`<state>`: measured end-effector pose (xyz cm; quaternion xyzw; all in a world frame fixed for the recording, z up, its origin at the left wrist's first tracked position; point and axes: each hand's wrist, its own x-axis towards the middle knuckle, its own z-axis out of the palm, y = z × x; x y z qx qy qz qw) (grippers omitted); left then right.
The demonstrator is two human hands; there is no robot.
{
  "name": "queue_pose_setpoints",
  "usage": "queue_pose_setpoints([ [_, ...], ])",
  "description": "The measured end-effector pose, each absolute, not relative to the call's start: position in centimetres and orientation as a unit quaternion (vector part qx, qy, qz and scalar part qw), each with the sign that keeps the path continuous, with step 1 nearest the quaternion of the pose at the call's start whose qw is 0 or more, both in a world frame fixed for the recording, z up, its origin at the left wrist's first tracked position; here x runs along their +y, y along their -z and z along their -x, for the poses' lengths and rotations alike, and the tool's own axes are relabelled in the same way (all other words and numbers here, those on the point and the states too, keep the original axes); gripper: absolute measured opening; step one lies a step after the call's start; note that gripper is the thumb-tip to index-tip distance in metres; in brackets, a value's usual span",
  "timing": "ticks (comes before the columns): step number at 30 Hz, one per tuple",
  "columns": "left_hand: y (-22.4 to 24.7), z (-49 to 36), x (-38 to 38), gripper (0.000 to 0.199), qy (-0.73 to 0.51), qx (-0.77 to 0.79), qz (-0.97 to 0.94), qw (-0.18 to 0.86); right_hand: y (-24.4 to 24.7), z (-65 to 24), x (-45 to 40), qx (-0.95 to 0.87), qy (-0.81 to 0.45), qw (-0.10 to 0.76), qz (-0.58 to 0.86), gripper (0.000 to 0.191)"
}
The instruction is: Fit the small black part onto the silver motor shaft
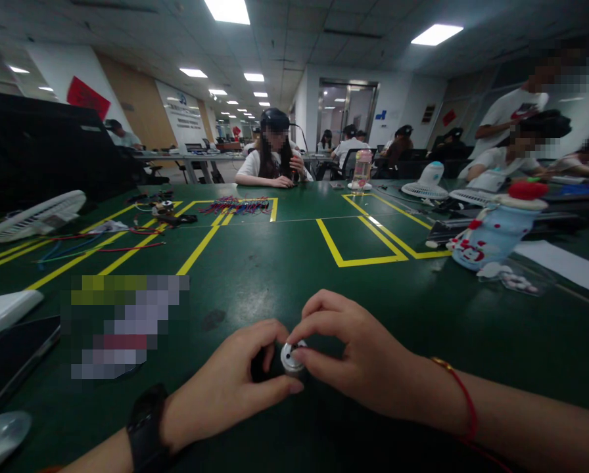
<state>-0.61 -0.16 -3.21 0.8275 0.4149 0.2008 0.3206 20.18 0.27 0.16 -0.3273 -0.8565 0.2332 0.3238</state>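
A small round metal part [290, 359] with a light top and dark holes stands on the green table [255, 263], close to me. My left hand [240, 378] curls round its left side, with the thumb at the near edge and the index finger at the far edge. From the right, the thumb and index finger of my right hand [353, 348] pinch at its top; what lies between those fingertips is too small to make out. The hands almost meet over the part.
Wires [235, 205] lie within yellow tape farther back. At the right stand a blue bottle [494, 233] and white fans [426, 182]. A black monitor [43, 144] and a white fan [35, 215] are at the left. A person [275, 157] sits across the table.
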Motion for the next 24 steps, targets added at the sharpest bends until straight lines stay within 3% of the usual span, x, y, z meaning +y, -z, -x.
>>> queue_pose_setpoints([
  [11,2.8,0.5,0.1,0.019,-0.199,0.411,-0.826,0.330,-0.2,-21.6,-0.2,-0.811,-0.345,0.333,0.334,0.023],
  [16,2.5,0.7,-0.1,0.016,-0.197,0.416,-0.822,0.336,1.1,-23.4,0.7,-0.717,-0.437,0.369,0.398,0.010],
  [19,2.5,0.9,-0.2,0.012,-0.197,0.416,-0.821,0.339,2.1,-23.8,1.3,-0.629,-0.526,0.397,0.412,0.014],
  [24,2.5,1.0,-0.2,0.013,-0.195,0.417,-0.822,0.335,2.9,-23.6,1.4,-0.603,-0.549,0.390,0.428,0.018],
])
